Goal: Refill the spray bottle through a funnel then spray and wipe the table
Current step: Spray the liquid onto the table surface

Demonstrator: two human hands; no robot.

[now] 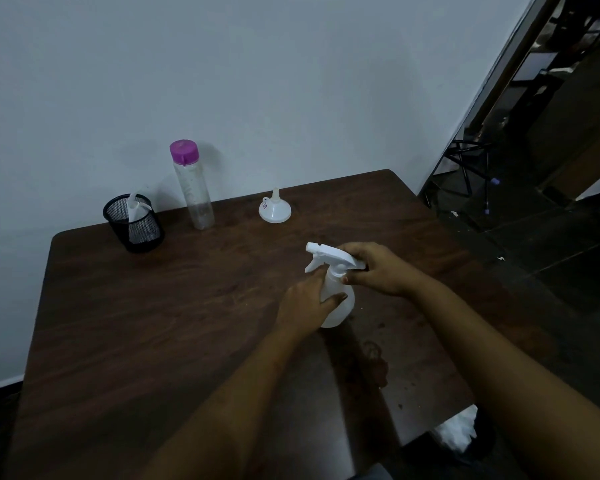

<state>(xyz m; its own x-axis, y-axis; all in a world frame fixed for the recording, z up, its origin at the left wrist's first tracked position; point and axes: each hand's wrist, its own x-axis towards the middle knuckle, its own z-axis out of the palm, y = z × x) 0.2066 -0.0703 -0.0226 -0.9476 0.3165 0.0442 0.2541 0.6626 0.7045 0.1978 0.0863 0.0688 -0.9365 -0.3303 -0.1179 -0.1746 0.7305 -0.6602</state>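
The right hand (378, 268) curls round the spray head (329, 254); just below it, the left hand (305, 303) clasps the spray bottle (343, 299), which stands on the table (153, 323). Beyond both hands the funnel (275, 211) sits spout-up, apparently unused. By my judgement, filling, spraying and wiping are all still to do.

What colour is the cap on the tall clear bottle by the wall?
The cap is pink-purple, clearest in the head view.

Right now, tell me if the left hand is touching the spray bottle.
Touching. The head view shows the left hand gripping the spray bottle by its body, thumb laid across it.
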